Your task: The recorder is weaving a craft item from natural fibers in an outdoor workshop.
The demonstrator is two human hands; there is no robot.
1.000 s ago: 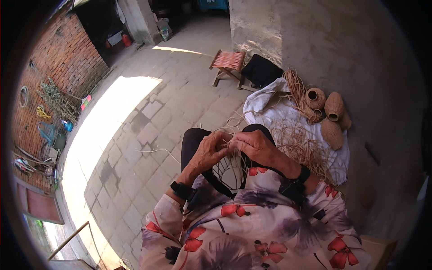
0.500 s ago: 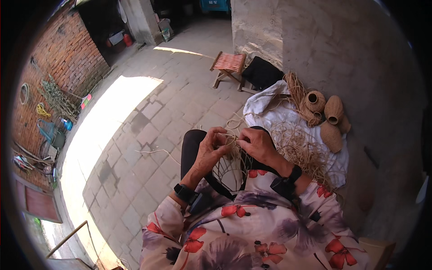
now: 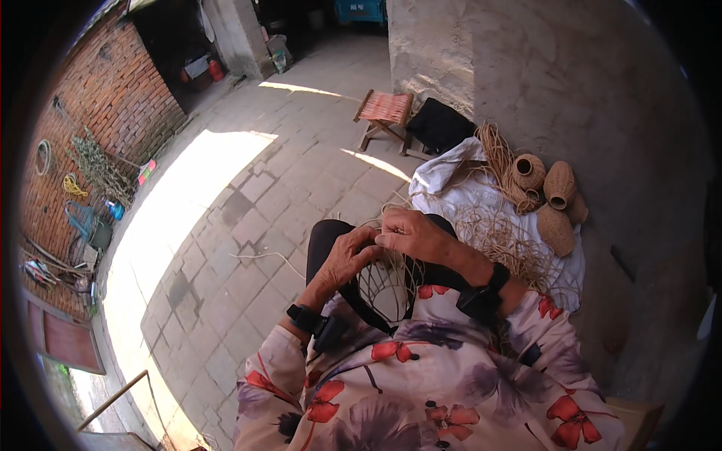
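Note:
Over my lap lies an open weave of pale cords (image 3: 387, 289), its strands fanning out between my knees. My left hand (image 3: 352, 254) is closed on the cords at the far edge of the weave, its fingers bent. Right against it, my right hand (image 3: 412, 234) is also closed, its back turned up and its fingertips meeting the left ones. Just which strand each hand pinches is hidden behind the fingers. A loose cord end (image 3: 263, 255) trails out to the left over the paving.
On the right, a white cloth (image 3: 481, 197) bears a tangle of loose cord (image 3: 500, 240). Several woven, jar-shaped pieces (image 3: 558, 184) sit beside it. Farther off stand a folding stool (image 3: 385, 107) and a black cushion-like thing (image 3: 440, 124) by the wall.
My right hand has moved left and turned over, so it now overlaps the left fingertips. My left hand has shifted slightly and its fingers have drawn in.

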